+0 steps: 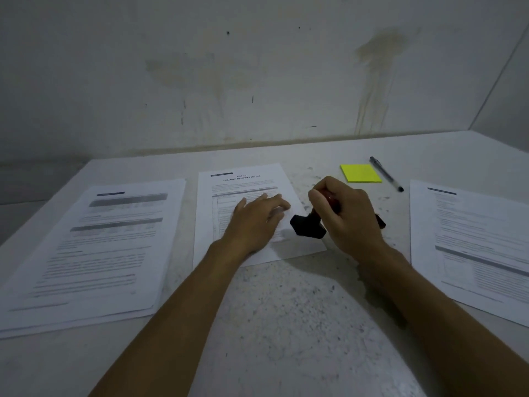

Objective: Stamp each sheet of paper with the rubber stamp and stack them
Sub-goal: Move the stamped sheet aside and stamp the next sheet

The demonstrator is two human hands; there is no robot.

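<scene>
Holding the stamp (309, 224) in curled fingers (317, 196), the right hand (349, 219) tips its black base left, over the right edge of the middle sheet (243, 179). The left hand (254, 222) lies flat on that sheet, just left of the stamp. The stamp's handle is mostly hidden. Whether the base touches paper is hard to tell.

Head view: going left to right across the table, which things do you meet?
Left paper stack → middle sheet → left hand → rubber stamp → right hand → right paper stack.
</scene>
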